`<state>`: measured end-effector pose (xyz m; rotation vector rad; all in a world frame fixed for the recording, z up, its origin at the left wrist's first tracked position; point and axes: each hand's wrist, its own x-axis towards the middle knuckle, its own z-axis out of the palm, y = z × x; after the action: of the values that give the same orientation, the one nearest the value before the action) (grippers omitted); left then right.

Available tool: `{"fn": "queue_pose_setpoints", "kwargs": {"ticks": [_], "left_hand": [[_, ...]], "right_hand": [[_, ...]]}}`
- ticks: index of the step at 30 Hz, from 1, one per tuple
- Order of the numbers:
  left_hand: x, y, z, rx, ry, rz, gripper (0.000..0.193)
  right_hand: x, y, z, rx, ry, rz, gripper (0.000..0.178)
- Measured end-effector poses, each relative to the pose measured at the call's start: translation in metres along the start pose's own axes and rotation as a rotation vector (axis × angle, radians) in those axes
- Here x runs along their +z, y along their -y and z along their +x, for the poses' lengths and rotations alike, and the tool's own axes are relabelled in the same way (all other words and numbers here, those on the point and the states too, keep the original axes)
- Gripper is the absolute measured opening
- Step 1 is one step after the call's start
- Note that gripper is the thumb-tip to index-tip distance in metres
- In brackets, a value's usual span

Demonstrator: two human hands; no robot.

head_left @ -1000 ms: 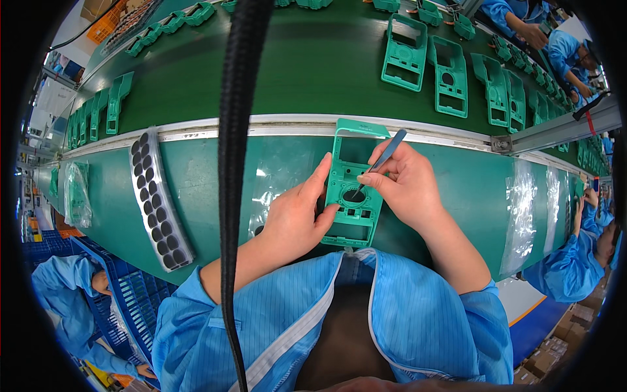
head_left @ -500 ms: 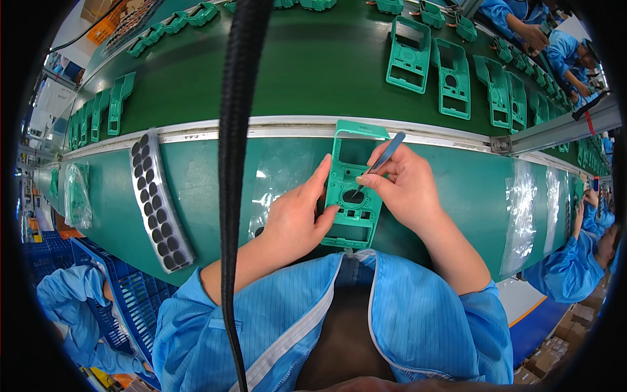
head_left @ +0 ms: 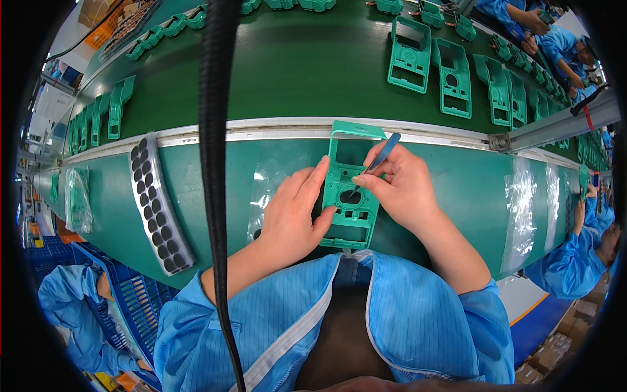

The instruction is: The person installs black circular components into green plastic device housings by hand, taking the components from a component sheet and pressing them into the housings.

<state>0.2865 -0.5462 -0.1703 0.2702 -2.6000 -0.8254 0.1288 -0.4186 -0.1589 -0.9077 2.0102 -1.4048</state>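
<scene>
A green plastic housing (head_left: 339, 176) with rectangular openings and a round opening lies on the bench in front of me. My left hand (head_left: 294, 212) steadies it along its left edge, fingers above and thumb lower down. Blue-grey tweezers (head_left: 386, 151) are pinched in my right hand (head_left: 406, 186). Their tips point down into the round opening, at a black round pad (head_left: 350, 198); whether they grip it I cannot tell. To the left lies a clear strip of black round pads (head_left: 157, 206).
Beyond a metal rail (head_left: 274, 129), a dark green belt (head_left: 307, 72) carries more green housings (head_left: 410, 55). Plastic bags (head_left: 520, 209) lie at the right, another bag (head_left: 78, 196) at the far left. A black strap (head_left: 212, 98) hangs across my view. Co-workers sit on both sides.
The tweezers' tips have shifted slightly within the round opening, still at the black pad. My left hand keeps its place on the housing. The view has turned a little.
</scene>
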Motion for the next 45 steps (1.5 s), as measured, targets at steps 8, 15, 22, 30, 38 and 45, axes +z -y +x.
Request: {"fn": "queue_pose_setpoints", "kwargs": {"ticks": [8, 15, 22, 30, 38, 45], "left_hand": [[-0.002, 0.001, 0.001, 0.055, 0.007, 0.05, 0.046], [0.001, 0.0, -0.003, 0.1, 0.044, 0.129, 0.029], [0.007, 0.001, -0.007, 0.153, 0.057, 0.246, 0.031], [0.005, -0.002, -0.007, 0.123, 0.137, 0.359, 0.033], [0.001, -0.002, -0.006, 0.081, 0.169, 0.331, 0.032], [0.002, 0.002, -0.007, 0.08, 0.168, 0.318, 0.03]], "right_hand": [[0.003, -0.001, 0.001, -0.019, -0.007, 0.0, 0.022], [0.005, -0.003, 0.002, -0.028, -0.008, -0.011, 0.022], [0.007, -0.001, 0.003, -0.023, -0.002, -0.017, 0.022], [0.009, -0.002, 0.005, -0.031, -0.005, -0.016, 0.022], [0.011, -0.005, 0.006, -0.031, -0.003, 0.045, 0.024], [0.015, -0.004, 0.007, -0.017, -0.031, 0.05, 0.025]]}}
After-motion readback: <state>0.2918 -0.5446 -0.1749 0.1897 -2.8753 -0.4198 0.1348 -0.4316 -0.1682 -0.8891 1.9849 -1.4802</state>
